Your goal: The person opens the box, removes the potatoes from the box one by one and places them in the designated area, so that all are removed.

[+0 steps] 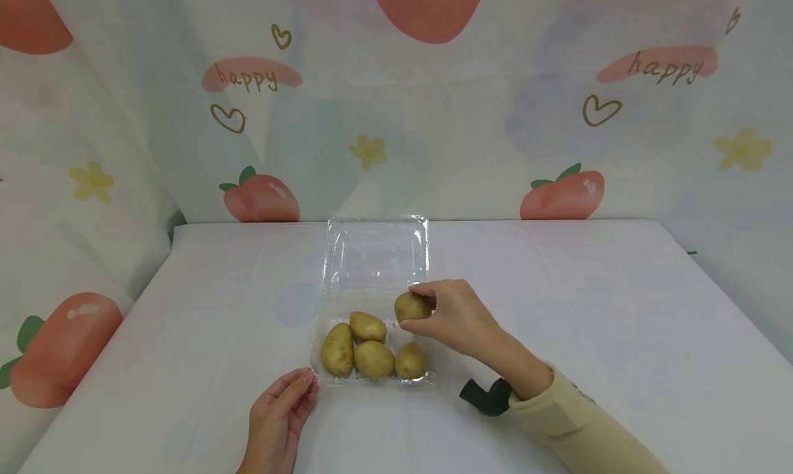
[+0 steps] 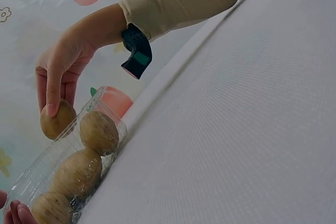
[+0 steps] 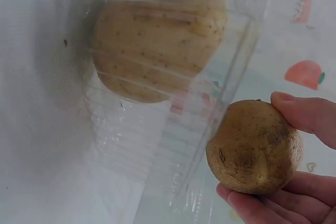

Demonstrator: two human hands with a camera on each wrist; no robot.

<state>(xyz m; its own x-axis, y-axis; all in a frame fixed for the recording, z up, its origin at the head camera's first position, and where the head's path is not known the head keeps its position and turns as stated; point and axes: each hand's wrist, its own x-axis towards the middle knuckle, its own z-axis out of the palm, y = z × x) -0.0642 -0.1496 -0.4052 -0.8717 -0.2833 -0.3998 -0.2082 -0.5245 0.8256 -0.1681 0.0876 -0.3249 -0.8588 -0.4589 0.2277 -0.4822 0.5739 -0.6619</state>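
Note:
A clear plastic clamshell box [image 1: 396,384] stands on the table with its lid [image 1: 376,254] folded back, away from me. Several potatoes lie inside: a long one [image 1: 337,350] at the left, a smaller one [image 1: 367,327] behind, a round one [image 1: 374,361] in the front middle and another [image 1: 411,362] at the front right. Between thumb and fingers, my right hand [image 1: 463,319] holds one more potato [image 3: 254,148] over the back right part of the box. My left hand [image 1: 281,412] pinches the box's front left corner; only its fingertips [image 2: 18,213] show in the left wrist view.
A white cloth [image 1: 588,302] covers the table. Behind it hangs a fruit-patterned backdrop [image 1: 427,144], which continues along both sides. A dark curved device [image 1: 486,397] sits at my right wrist, by the beige sleeve [image 1: 557,412].

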